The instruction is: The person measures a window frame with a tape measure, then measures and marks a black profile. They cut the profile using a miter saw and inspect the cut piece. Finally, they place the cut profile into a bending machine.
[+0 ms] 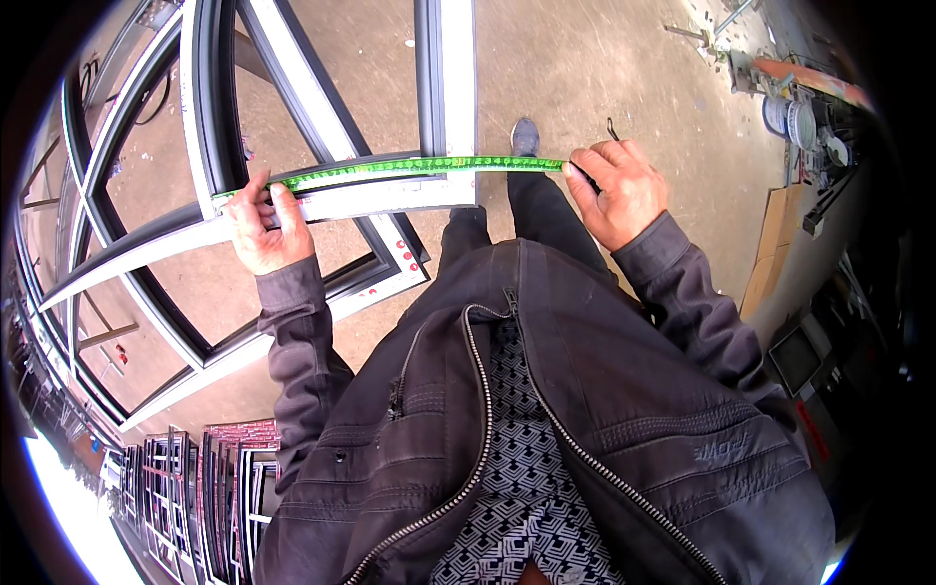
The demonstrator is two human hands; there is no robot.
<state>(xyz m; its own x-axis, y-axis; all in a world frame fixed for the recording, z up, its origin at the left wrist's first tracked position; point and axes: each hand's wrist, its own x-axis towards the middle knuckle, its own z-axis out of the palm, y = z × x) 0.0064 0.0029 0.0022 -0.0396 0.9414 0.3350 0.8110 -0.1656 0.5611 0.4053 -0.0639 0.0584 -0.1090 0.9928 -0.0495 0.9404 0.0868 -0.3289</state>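
A green tape measure (419, 166) is stretched level across a white and black window frame (390, 198). My left hand (268, 229) pinches the tape's end at a joint of the frame, thumb and fingers closed on it. Beyond the frame's right corner, my right hand (624, 195) is wrapped round the tape's other end; its case is mostly hidden in the fingers, and a thin dark loop sticks out above. Between my hands the blade runs along the frame's near bar and past its corner.
More white and black frames (146, 263) lean and overlap at the left. Stacked dark and reddish frames (205, 487) stand at the lower left. On the right are cable reels (801, 125), a flat cardboard piece (770, 244) and scattered tools. My shoe (525, 136) is just beyond the tape.
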